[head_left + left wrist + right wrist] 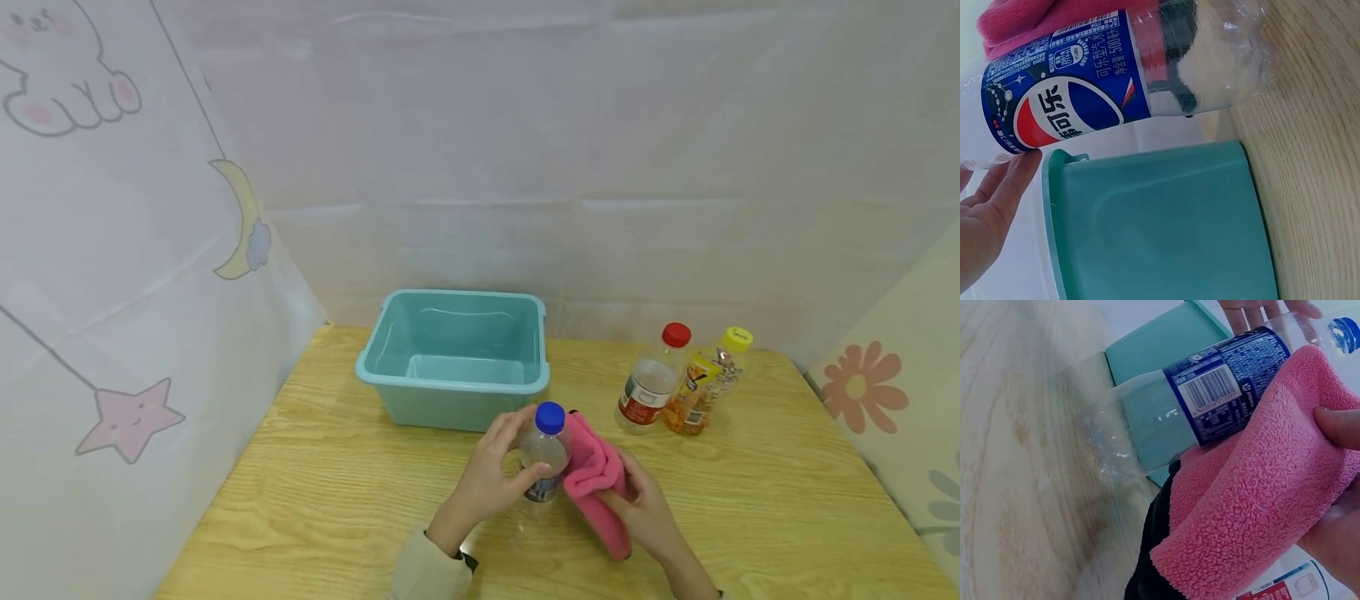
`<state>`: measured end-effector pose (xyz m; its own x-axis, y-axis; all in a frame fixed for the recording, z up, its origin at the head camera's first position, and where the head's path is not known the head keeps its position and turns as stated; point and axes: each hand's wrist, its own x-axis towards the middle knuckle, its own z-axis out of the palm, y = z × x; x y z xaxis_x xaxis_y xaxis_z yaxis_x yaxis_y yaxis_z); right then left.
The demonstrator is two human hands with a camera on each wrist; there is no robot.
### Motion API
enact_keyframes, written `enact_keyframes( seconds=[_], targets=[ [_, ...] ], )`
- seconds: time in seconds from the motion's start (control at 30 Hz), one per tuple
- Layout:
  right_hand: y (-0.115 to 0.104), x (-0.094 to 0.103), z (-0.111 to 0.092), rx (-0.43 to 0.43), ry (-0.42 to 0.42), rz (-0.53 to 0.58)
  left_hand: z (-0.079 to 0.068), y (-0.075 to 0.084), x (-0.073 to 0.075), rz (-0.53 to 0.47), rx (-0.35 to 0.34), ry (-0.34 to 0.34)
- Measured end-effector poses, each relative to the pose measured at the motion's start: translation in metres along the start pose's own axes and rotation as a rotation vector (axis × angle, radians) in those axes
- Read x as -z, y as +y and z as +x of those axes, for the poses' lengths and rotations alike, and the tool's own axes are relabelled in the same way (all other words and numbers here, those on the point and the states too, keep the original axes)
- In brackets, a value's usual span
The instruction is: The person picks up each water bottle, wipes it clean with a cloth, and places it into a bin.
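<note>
My left hand [491, 477] holds a clear plastic Pepsi bottle [543, 452] with a blue cap, thumb at the front and fingers round its far side. The bottle stands upright close above the wooden table, its blue label [1063, 84] showing in the left wrist view. In my right hand [647, 510] is a folded pink fleecy cloth [600, 479], pinched between thumb and fingers. The cloth [1260, 487] lies against the bottle's side, overlapping its label in the right wrist view. A dark edge or backing [1154, 550] shows beneath it.
A teal plastic basin [453, 408] stands behind the left hand at the table's back. To the back right are a red-capped bottle [651, 385], a yellow-capped bottle [731, 367] and an orange-yellow snack packet [688, 404]. A printed sheet [465, 150] hangs behind the wooden table [322, 500].
</note>
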<state>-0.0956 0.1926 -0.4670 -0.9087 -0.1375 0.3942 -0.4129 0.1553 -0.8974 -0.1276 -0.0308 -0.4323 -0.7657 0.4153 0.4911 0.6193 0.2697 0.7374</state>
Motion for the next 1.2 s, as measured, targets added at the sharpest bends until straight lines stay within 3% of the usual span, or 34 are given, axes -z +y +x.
enact_keyframes(
  seconds=[0.23, 0.5, 0.73, 0.93, 1.1, 1.2],
  targets=[
    [-0.007, 0.004, 0.003, 0.073, -0.016, 0.034, 0.000, 0.000, 0.000, -0.023, 0.032, -0.006],
    [-0.015, 0.007, 0.008, 0.145, -0.027, 0.088, 0.001, -0.002, -0.001, -0.013, -0.010, 0.004],
    [-0.022, 0.007, 0.013, 0.173, -0.034, 0.102, 0.001, 0.001, 0.000, -0.066, 0.070, -0.018],
    [-0.029, 0.008, 0.019, 0.209, -0.034, 0.071, 0.001, 0.001, -0.001, -0.070, 0.091, -0.026],
    [-0.033, 0.010, 0.024, 0.253, -0.035, 0.104, 0.004, 0.019, 0.006, -0.073, 0.085, -0.021],
    [-0.034, 0.010, 0.026, 0.280, -0.038, 0.129, 0.006, 0.031, 0.012, -0.073, 0.045, -0.005]
  ],
)
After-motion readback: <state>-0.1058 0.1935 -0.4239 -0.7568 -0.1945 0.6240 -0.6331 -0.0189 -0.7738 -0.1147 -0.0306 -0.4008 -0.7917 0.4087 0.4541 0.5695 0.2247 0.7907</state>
